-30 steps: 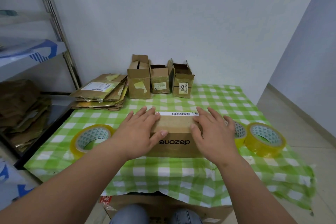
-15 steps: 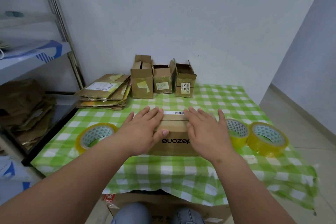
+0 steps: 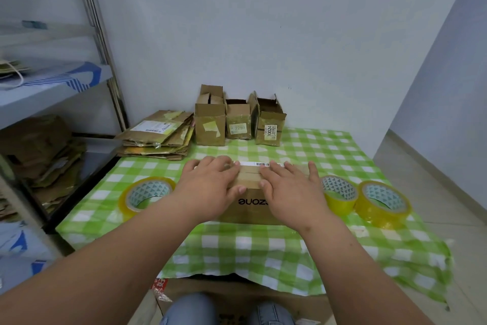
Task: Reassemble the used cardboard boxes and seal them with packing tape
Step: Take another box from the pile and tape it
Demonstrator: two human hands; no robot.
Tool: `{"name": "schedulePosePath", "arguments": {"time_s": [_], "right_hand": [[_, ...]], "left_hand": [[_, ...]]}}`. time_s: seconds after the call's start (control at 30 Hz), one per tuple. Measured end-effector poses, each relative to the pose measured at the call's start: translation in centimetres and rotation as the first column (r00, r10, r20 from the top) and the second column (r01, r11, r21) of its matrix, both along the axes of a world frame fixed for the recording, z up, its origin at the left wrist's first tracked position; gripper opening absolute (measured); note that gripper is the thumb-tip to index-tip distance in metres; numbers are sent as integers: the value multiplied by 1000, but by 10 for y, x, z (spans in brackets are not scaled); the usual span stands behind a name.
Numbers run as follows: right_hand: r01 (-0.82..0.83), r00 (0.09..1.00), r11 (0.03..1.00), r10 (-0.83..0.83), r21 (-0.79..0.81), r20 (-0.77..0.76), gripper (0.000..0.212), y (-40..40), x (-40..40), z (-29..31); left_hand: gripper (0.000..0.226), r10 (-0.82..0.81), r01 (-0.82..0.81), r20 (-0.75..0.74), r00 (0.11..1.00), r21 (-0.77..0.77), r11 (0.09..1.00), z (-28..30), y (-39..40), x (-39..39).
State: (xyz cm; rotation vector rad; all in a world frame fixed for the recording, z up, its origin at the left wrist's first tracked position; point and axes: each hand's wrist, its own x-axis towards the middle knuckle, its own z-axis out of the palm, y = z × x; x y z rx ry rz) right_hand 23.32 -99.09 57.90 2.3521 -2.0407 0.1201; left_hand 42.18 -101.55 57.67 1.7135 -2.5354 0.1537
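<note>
Both hands lie palm-down on the top of a closed cardboard box point(image 3: 251, 206) at the middle of the table. The left hand point(image 3: 210, 182) covers the box's left half, fingers straight and together, reaching toward the far edge, thumb hanging over the near top edge. The right hand point(image 3: 290, 187) covers the right half, fingers straight and spread, thumb likewise at the near edge. Neither hand curls round anything; both press flat, with a narrow strip of the box top bare between them. Both forearms come in from the near side, bare.

The box's near face carries dark lettering, upside down from this view, and a white barcode label point(image 3: 254, 164) runs along its far top edge.

Three rolls of yellowish packing tape lie flat on the green-and-white checked tablecloth point(image 3: 263, 251): one roll point(image 3: 146, 196) left of the box, a second roll point(image 3: 340, 194) just right of it beside the right hand, and a third roll point(image 3: 382, 203) touching or nearly touching the second, farther right.

At the far edge, against the wall, stand three small open cardboard boxes in a row: a left box point(image 3: 210, 124), a middle box point(image 3: 238, 123), and a right box point(image 3: 268, 125). Left of them lies one stack of flattened cardboard boxes point(image 3: 155, 140). A metal shelf rack point(image 3: 52, 82) stands to the left of the table.
</note>
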Motion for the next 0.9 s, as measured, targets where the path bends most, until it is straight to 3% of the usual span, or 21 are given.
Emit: {"name": "schedulePosePath", "arguments": {"time_s": [0.13, 0.23, 0.37, 0.5, 0.67, 0.77, 0.9], "right_hand": [[5, 999, 997, -1, -75, 50, 47, 3, 7, 1], [-9, 995, 994, 20, -105, 102, 46, 2, 10, -1], [-10, 989, 992, 29, -129, 144, 43, -3, 13, -4], [18, 981, 987, 13, -157, 195, 42, -4, 15, -10], [43, 971, 981, 4, -189, 238, 41, -1, 16, -15], [55, 947, 984, 2, -169, 321, 45, -1, 17, -10], [39, 888, 985, 42, -167, 458, 35, -5, 21, -5]], "left_hand": [[51, 26, -35, -181, 983, -45, 998, 1, 8, 17], [45, 193, -216, -327, 925, -34, 976, -2, 8, 48], [51, 452, -430, -164, 877, 155, 890, -11, 3, 87], [56, 480, -440, -50, 876, 327, 836, -25, 8, 97], [33, 453, -457, 71, 889, 209, 865, -29, 10, 93], [30, 520, -506, -121, 845, 131, 853, -13, 10, 92], [45, 513, -516, -502, 696, 148, 844, 28, 9, 84]]}}
